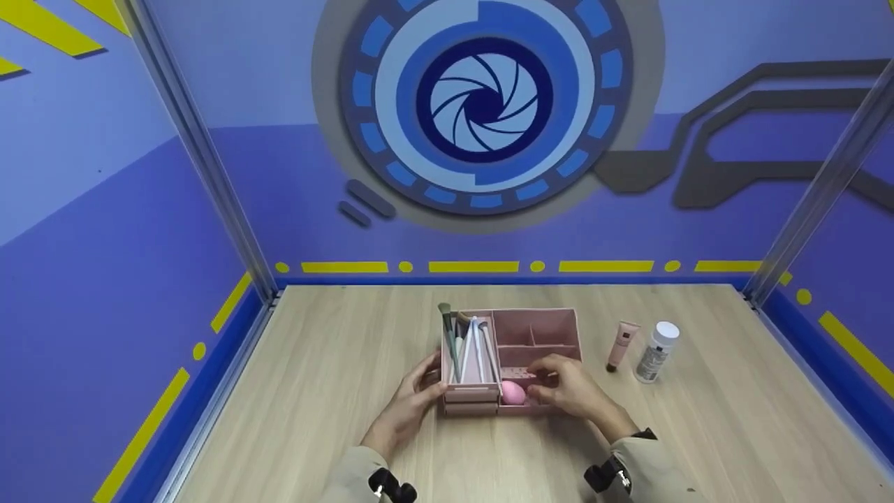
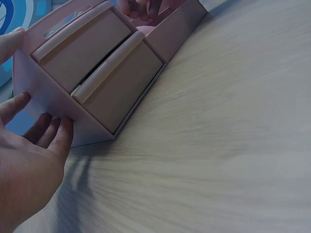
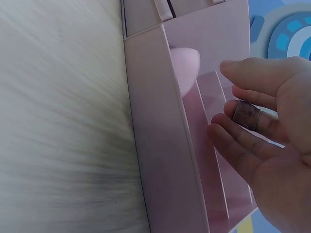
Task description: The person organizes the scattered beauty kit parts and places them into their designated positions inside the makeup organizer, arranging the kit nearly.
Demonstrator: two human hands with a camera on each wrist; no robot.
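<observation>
A pink desktop organizer (image 1: 536, 312) has two drawers (image 2: 121, 73) stacked at its front left. My left hand (image 1: 411, 405) rests against its left side, with fingertips on the side wall and the thumb at the top edge. Over the open compartments at the front right is my right hand (image 1: 569, 388), fingers apart and nothing between them in the right wrist view. Beside those fingers a pink makeup sponge (image 1: 513, 392) sits in the front compartment. Several makeup brushes (image 1: 477, 349) lie in the top left tray, the green one (image 1: 447, 321) sticking out past the back.
To the right of the organizer, a small pink tube (image 1: 621, 346) stands on its dark cap. Next to it is a bottle (image 1: 656, 353) with a white lid. Blue printed panels (image 1: 279, 175) enclose the wooden table (image 1: 335, 335) at the back and sides.
</observation>
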